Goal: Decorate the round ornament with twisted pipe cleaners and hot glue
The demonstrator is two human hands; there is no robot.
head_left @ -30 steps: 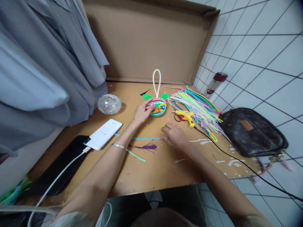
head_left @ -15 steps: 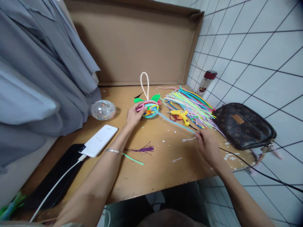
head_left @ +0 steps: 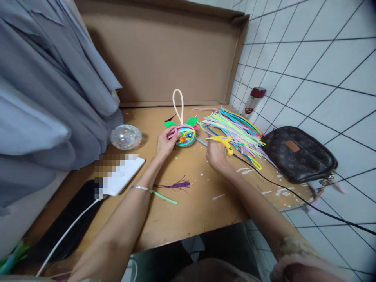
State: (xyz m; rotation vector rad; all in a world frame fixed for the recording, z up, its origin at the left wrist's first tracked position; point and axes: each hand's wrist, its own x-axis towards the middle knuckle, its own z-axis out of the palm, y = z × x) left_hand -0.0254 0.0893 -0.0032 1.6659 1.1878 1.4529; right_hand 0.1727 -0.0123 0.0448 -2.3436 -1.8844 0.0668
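My left hand [head_left: 167, 141] grips the left side of a round decorated ornament [head_left: 187, 137], which has blue, yellow and orange strips, green leaves [head_left: 191, 121] and a white loop [head_left: 178, 105] standing above it. A light blue strip [head_left: 201, 141] runs from the ornament's right side to my right hand [head_left: 216, 153], whose fingers are closed around its far part. Just beyond the right hand lies a yellow glue gun [head_left: 225, 143], its black cord trailing right. A pile of coloured strips [head_left: 235, 129] is behind the gun.
A clear ball [head_left: 126, 137] and a white power bank [head_left: 126, 174] with a cable are at left. A purple tassel [head_left: 180, 184] and green strip [head_left: 165, 197] lie in front. At right are a brown bag [head_left: 299, 154] and a red-lidded jar [head_left: 255, 100]. Cardboard [head_left: 164, 55] stands behind.
My right hand has moved left and away from me, closer to the ornament and the glue gun. The light blue strip no longer stretches out across the table. My left hand keeps its hold.
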